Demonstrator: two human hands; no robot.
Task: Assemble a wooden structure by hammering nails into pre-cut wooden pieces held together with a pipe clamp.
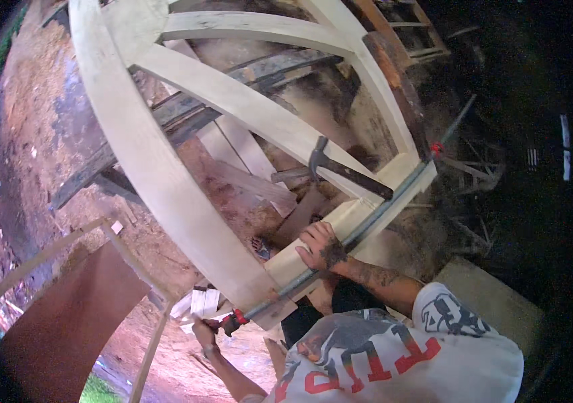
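A big curved frame of pale wood [165, 195] with spokes lies in front of me. A long steel bar clamp [380, 208] runs along its straight bottom rail [360, 215], ending in a red part at the far right. My left hand [204, 334] grips the clamp's red and black handle [231, 321] at the near end. My right hand [320, 245] lies with fingers spread on the rail, its wrist across the bar. A claw hammer [340, 169] with a dark handle rests on a spoke just beyond that hand.
A brown board [65, 322] and thin wooden strips [45, 252] lie at the lower left on sawdust-strewn ground. Dark planks [186, 114] support the frame. A grey slab [488, 295] sits at the right, and a slatted wooden frame [414, 30] at the top right.
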